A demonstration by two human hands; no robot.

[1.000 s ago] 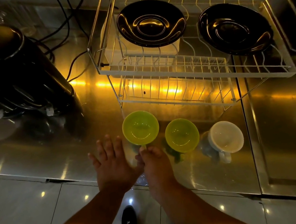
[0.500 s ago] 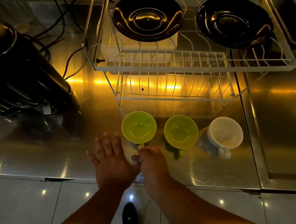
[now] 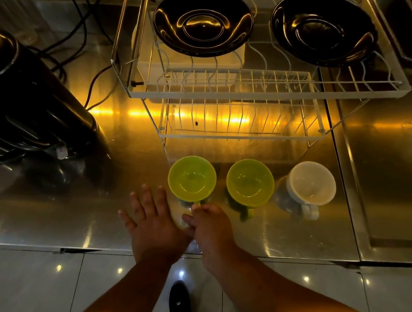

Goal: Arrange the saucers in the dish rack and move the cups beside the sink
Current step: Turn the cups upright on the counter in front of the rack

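Two black saucers, one at the left (image 3: 202,21) and one at the right (image 3: 323,28), stand in the top tier of the white wire dish rack (image 3: 265,92). Three cups stand in a row on the steel counter in front of the rack: a green cup (image 3: 191,178), a second green cup (image 3: 250,182) and a white cup (image 3: 310,183). My right hand (image 3: 210,226) is closed on the handle of the left green cup. Just left of that cup my left hand (image 3: 151,224) lies flat on the counter, fingers spread, holding nothing.
A large black appliance (image 3: 10,105) with cables stands at the left of the steel counter (image 3: 46,208). A recessed steel panel (image 3: 405,178) lies at the right. Below the counter edge are glossy floor tiles and my shoe (image 3: 181,311).
The view has shifted slightly; both hands stay in almost the same place, the right hand still at the left green cup's handle. The cups and saucers have not moved.
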